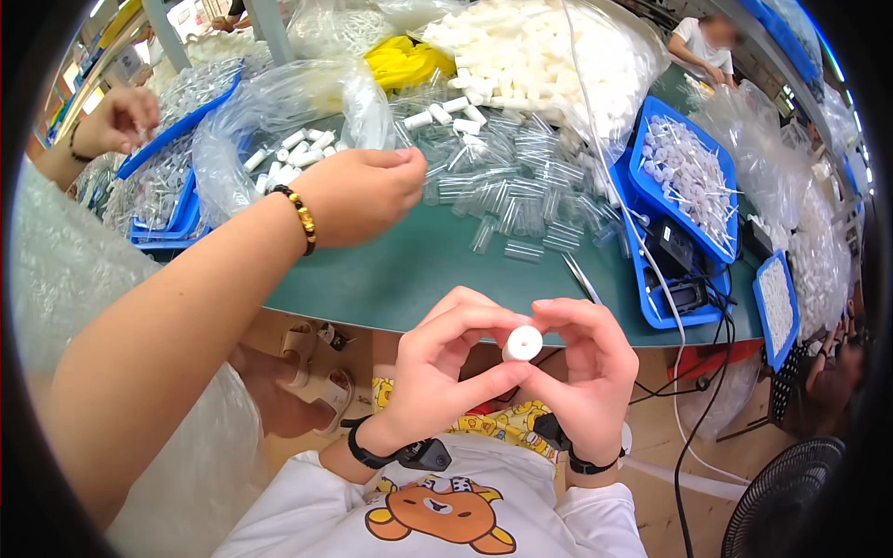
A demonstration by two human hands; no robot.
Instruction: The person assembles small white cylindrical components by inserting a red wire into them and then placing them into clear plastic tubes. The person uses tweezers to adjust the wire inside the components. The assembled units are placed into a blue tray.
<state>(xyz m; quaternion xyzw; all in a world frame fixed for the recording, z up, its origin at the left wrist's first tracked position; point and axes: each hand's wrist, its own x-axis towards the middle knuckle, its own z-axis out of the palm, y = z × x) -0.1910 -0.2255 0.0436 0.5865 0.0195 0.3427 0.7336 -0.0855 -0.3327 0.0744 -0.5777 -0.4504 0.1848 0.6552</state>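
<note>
Between the fingertips of both my hands is a small white cylinder (523,343) with a hole in the middle of its end. My left hand (446,349) pinches it with thumb and forefinger from the left. From the other side my right hand (591,363) closes its thumb and fingers on it. The hands are in front of the green table's (363,293) near edge, above my lap. Clear plastic tubes (521,200) lie in a loose heap beyond them, and tweezers (581,277) rest at the table edge.
A co-worker's hand (363,195) reaches in from the left; another hand (116,121) is farther left. White cylinders (298,149) spill near a plastic bag. A large bag of white parts (539,51) stands behind. Blue trays (688,177), cables (721,344) and a fan (786,493) are right.
</note>
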